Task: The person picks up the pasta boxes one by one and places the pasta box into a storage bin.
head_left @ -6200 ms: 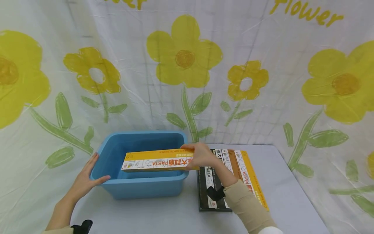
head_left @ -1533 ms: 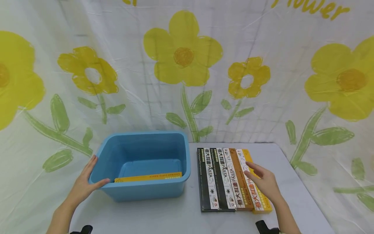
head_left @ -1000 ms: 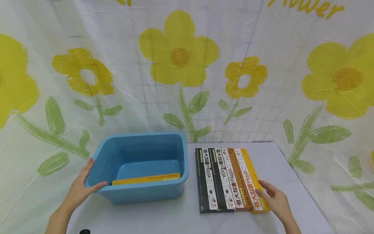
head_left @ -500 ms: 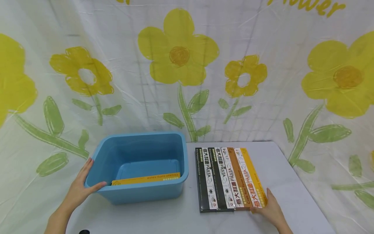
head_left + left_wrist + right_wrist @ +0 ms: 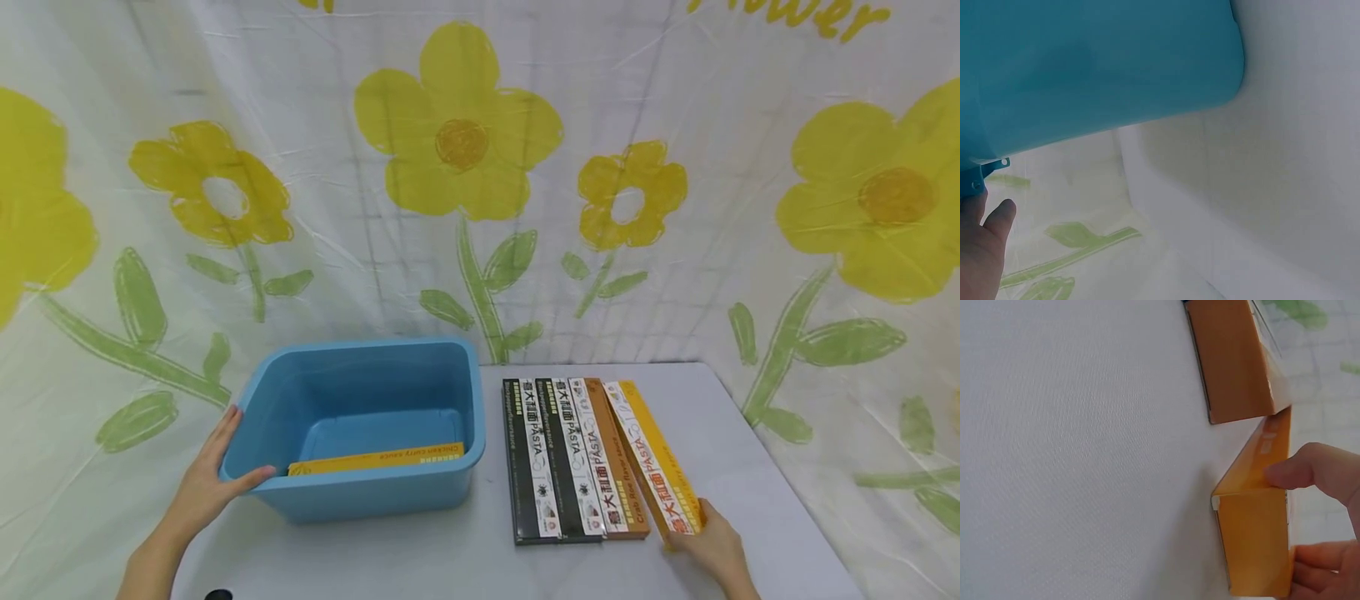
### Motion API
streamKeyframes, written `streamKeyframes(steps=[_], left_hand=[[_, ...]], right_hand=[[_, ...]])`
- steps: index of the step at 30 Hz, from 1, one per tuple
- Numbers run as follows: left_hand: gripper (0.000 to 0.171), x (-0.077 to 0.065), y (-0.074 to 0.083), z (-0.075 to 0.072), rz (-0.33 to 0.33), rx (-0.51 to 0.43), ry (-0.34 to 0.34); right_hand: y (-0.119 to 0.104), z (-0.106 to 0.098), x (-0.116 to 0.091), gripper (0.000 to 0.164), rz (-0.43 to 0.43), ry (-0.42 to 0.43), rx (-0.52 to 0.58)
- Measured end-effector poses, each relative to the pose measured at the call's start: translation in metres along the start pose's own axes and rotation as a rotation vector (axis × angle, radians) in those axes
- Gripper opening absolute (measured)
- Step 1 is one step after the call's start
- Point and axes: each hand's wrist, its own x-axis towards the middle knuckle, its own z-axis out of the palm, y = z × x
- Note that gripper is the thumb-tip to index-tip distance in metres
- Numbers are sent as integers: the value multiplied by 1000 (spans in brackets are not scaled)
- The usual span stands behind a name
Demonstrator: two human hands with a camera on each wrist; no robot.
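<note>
My right hand [image 5: 713, 543] grips the near end of a yellow pasta box [image 5: 654, 458], thumb on its left side and fingers on its right. In the right wrist view, the thumb [image 5: 1291, 473] presses one side of this box [image 5: 1254, 544]. Its near end is swung away from the brown pasta box [image 5: 617, 467], leaving a wedge-shaped gap. My left hand [image 5: 197, 483] rests on the left front corner of a blue plastic bin [image 5: 367, 496], thumb spread along the front rim. Inside the bin, another yellow pasta box [image 5: 375, 459] lies along the front wall.
Two black pasta boxes [image 5: 528, 467] lie side by side left of the brown one, on a white table [image 5: 360, 558]. A curtain with yellow flowers [image 5: 459, 125] hangs right behind the table.
Earlier, my right hand held a yellow pasta box over the bin; that box is inside now. The right hand then took hold of the rightmost box and angled its near end rightward.
</note>
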Motion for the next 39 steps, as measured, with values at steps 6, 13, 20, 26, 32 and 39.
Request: streamKeyframes(steps=[6,13,20,26,32,39], left_hand=[[98,-1,1,-1,3,-5,5],[98,-2,1,-1,-6,-7,-12],[98,0,1,-1,-5,-3,-19],[98,1,0,-1,-2,0,-17],[98,-1,0,-1,13,-4,-8],[98,-1,1,-1,21,-15,-3]], right_hand=[[-5,3,7,94,9,26,36],[-5,4,6,100,52,74,41],[-7,7,2,99,109,127,76],[-12,7,-3,91,85,277,52],[-14,2,-6,85,86,368,80],[-21,-9,-8,82,64,419,94]])
